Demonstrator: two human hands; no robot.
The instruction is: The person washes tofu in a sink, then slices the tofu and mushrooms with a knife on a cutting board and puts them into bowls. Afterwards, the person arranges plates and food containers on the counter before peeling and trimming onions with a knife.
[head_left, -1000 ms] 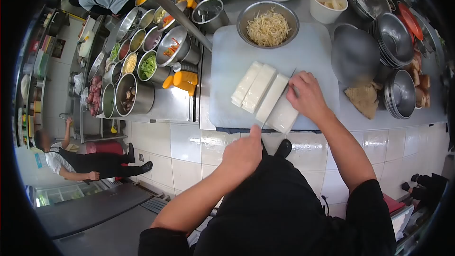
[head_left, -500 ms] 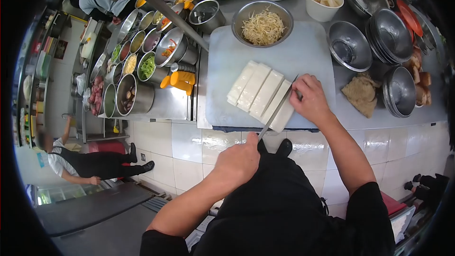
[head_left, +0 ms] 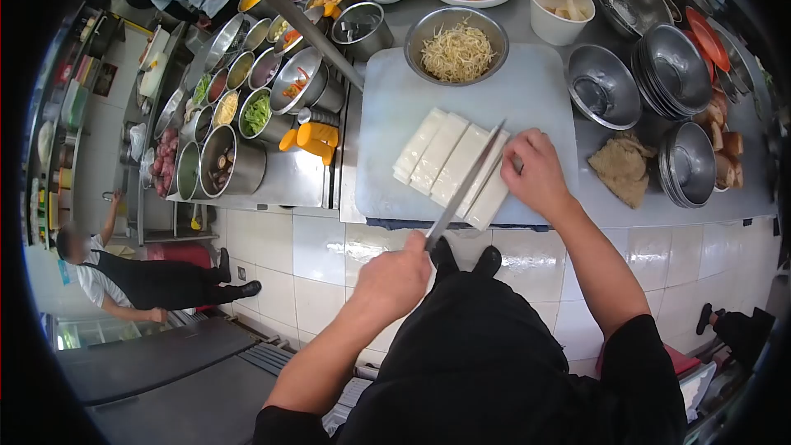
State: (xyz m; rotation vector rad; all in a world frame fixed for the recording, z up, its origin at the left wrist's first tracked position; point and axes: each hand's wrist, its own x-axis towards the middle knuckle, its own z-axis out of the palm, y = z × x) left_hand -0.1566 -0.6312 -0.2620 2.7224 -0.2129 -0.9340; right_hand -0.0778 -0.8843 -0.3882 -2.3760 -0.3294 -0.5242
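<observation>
My left hand (head_left: 394, 282) is closed round the handle of a knife (head_left: 463, 190). Its long blade slants up and to the right over a white block (head_left: 445, 156) cut into several strips. My right hand (head_left: 535, 171) has curled fingers against the right-hand strip, close to the blade. Under the block lies a pale cutting board (head_left: 383, 128). Behind the block, a metal bowl of bean sprouts (head_left: 458, 51) stands at the board's far edge. The knife handle is mostly hidden in my left hand.
Metal bowls (head_left: 604, 86) and a brown cloth (head_left: 623, 168) lie right of the board. Containers of cut vegetables (head_left: 257, 114) and an orange-handled item (head_left: 311, 142) are at left. A metal post (head_left: 301, 21) slants above. Another person (head_left: 136, 280) is at far left.
The knife and my left hand have moved left and towards my body. More strips now show in the block. My right hand remains at its right end.
</observation>
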